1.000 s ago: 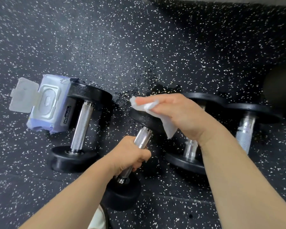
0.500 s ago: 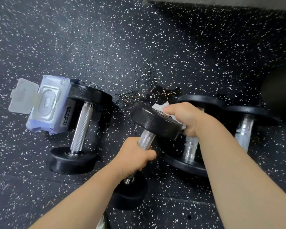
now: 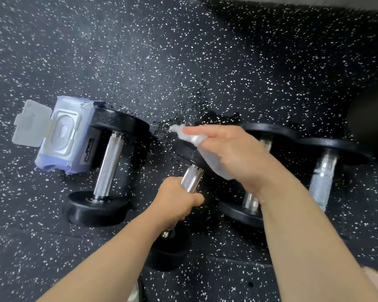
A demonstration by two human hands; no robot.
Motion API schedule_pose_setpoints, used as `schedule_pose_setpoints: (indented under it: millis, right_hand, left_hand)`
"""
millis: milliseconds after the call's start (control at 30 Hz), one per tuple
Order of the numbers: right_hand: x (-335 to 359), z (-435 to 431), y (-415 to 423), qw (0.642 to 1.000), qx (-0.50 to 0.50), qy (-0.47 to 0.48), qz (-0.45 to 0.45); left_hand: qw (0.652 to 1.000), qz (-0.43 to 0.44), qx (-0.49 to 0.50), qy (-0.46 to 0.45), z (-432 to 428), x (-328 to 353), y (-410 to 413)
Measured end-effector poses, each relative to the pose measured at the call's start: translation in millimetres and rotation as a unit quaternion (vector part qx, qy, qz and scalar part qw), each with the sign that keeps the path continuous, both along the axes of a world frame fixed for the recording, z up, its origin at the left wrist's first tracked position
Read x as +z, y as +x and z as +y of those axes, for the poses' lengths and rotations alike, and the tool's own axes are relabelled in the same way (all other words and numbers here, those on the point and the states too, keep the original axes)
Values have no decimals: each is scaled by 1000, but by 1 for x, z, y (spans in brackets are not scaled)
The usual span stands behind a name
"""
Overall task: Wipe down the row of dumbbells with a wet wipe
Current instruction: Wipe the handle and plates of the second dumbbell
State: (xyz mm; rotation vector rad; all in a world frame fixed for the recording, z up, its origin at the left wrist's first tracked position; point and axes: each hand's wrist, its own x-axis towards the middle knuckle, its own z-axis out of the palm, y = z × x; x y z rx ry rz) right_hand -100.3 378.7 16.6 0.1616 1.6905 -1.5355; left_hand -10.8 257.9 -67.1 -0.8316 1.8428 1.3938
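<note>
Wet wipe (image 3: pixel 207 156): white, blurred, spread over the far black head of the second dumbbell (image 3: pixel 191 178). One corner poking out past the fingertips to the left, the rest hanging off the head's right side beneath the palm. Right hand (image 3: pixel 234 153) laid on top, fingers (image 3: pixel 205 130) stretched nearly straight and close together, pressing the wipe against the head. Thumb hidden; pinch underneath or not, impossible to tell.

Left hand (image 3: pixel 177 200) lower down, fingers curled tight round the knurled steel handle of the same dumbbell, near its middle. Dumbbell tilted, far head raised toward the right hand, near head low beneath the left wrist. Contact with the floor unclear.

First dumbbell (image 3: pixel 109 166) off to the left, lying flat on the floor, well apart from both hands. Wipes pack (image 3: pixel 66 136) touching its far head on the left side, pale purple, flip lid (image 3: pixel 31 125) swung open to the left.

Third dumbbell (image 3: pixel 238 212) just beside the right forearm, mostly hidden behind it. Fourth dumbbell (image 3: pixel 321 182) farther right, its far head close to the third's.

Black rubber floor (image 3: pixel 205 62) with white speckles under everything. Dark rounded shape (image 3: pixel 371 123) at the right edge, not identifiable.
</note>
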Motion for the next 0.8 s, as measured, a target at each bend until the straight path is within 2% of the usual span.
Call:
schedule_pose_setpoints:
  millis: [67, 200, 300, 367, 467, 567, 667, 800]
  right_hand:
    - [-1, -8, -14, 998, 54, -13, -27]
    - [-26, -11, -35, 984, 113, 137, 17]
    - [-45, -3, -39, 965, 131, 226, -11]
    - [-47, 1, -36, 939, 167, 302, -13]
    - [-47, 12, -29, 920, 142, 366, 24]
    - [-38, 17, -28, 916, 87, 386, 73]
    - [-17, 12, -30, 935, 50, 331, 115]
    - [15, 4, -18, 945, 67, 297, 123]
  left_hand:
    - [1000, -7, 1, 4, 1, -1, 1]
    - [1000, -13, 10, 6, 3, -2, 3]
    - [1000, -16, 17, 10, 6, -4, 4]
    - [1000, -17, 18, 3, 7, -7, 4]
    - [1000, -12, 23, -16, 6, -8, 3]
    - [999, -10, 7, -40, 1, -4, 0]
    - [998, -2, -11, -58, -3, 6, -4]
    - [996, 4, -42, -79, -7, 27, -5]
